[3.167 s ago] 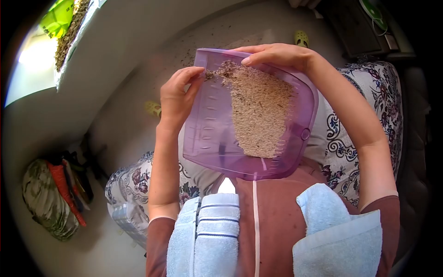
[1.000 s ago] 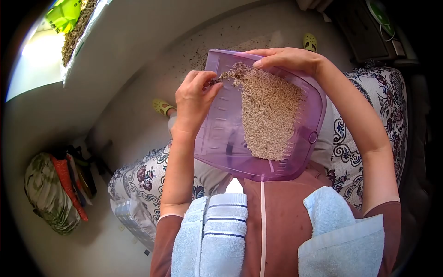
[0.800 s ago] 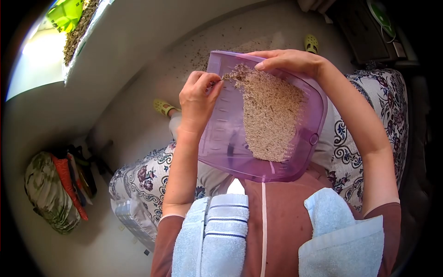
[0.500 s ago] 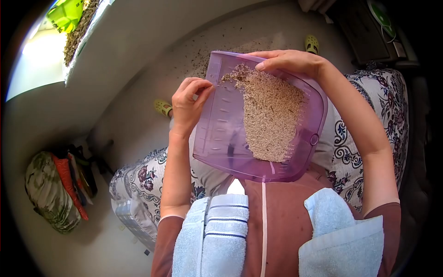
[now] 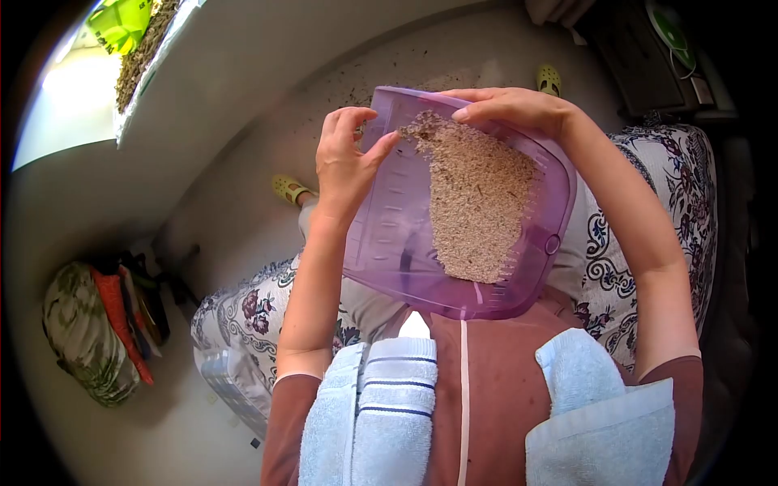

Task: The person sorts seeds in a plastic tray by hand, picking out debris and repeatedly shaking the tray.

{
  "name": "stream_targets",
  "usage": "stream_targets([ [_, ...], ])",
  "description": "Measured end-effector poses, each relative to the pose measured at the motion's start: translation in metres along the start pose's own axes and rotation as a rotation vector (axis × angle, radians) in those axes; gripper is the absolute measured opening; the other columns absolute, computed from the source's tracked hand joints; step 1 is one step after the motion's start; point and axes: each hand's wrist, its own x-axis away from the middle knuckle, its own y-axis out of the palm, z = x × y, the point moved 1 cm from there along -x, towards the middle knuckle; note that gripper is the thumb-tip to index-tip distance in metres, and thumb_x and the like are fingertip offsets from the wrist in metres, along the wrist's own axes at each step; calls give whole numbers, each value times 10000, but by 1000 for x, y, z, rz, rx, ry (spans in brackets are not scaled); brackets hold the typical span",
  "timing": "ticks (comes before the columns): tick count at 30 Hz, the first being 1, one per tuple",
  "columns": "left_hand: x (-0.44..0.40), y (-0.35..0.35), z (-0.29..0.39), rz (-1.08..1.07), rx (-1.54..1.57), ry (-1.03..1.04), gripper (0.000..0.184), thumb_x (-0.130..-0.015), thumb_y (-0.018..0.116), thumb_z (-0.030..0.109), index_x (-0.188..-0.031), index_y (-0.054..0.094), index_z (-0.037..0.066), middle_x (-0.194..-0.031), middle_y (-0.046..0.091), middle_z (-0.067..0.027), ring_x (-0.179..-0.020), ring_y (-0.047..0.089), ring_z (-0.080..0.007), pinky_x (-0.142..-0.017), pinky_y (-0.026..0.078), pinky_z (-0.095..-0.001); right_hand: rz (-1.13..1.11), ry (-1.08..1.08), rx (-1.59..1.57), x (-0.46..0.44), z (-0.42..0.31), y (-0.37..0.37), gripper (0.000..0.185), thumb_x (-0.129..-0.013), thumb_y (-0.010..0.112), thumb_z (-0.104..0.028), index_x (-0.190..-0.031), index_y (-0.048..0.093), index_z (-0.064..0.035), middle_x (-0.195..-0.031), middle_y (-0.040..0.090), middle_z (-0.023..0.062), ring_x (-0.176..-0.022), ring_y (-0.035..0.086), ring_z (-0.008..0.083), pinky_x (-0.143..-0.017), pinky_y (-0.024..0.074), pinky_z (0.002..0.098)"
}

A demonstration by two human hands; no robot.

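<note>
A see-through purple plastic tray [image 5: 381,235], ribbed along its side and with a small round hole near the right corner, is tilted over my lap. Pale small grains [image 5: 478,211] lie heaped in its middle and right part, mixed with dark flecks. A darker clump of chaff [image 5: 421,128] sits at the heap's upper left. My right hand [image 5: 515,109] grips the tray's far rim, thumb inside, the other fingers mostly hidden underneath. At the left edge, my left hand [image 5: 348,154] is open, thumb over the tray and apart from the bent fingers, with nothing visible held.
Dark bits litter the floor [image 5: 421,61] beyond the tray. Yellow-green clogs [image 5: 549,79] are on my feet. On the upper left, a ledge holds dark dried material [image 5: 146,57] and a bright green bag [image 5: 121,24]. A camouflage bundle [image 5: 85,336] stands lower left.
My left hand has shifted right and up over the tray's edge, and its pinched fingers have spread apart. The right hand and the tray stay almost still.
</note>
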Motion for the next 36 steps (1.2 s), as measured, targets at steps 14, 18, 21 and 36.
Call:
stream_targets([
  [14, 6, -1, 16, -15, -142, 288, 112, -799, 700, 39, -908, 699, 65, -902, 658, -61, -726, 641, -195, -647, 531, -288, 5, 7, 12, 5, -4, 2, 655, -881, 623, -329, -1448, 389, -99, -1275, 554, 81, -1125, 534, 140, -978, 416, 261],
  [18, 3, 20, 28, -54, -148, 373, 135, -761, 730, 69, -893, 703, 79, -850, 638, -53, -734, 626, -211, -657, 519, -313, 32, -15, 103, 7, -8, 5, 636, -889, 608, -330, -1447, 398, -106, -1276, 554, 77, -1121, 531, 128, -975, 409, 254],
  [21, -2, 27, 33, -74, -207, 400, 139, -742, 743, 91, -875, 703, 80, -849, 630, -47, -774, 622, -225, -691, 517, -335, 33, -17, 120, 7, -9, 5, 624, -894, 600, -325, -1445, 403, -111, -1274, 555, 76, -1117, 533, 124, -975, 407, 250],
  [36, 8, 7, 18, -94, -280, 356, 75, -782, 699, 77, -842, 656, 67, -850, 617, -63, -769, 618, -237, -680, 505, -341, -25, -26, 17, 3, -3, 2, 595, -912, 578, -278, -1450, 389, -106, -1281, 556, 82, -1130, 543, 133, -995, 417, 266],
])
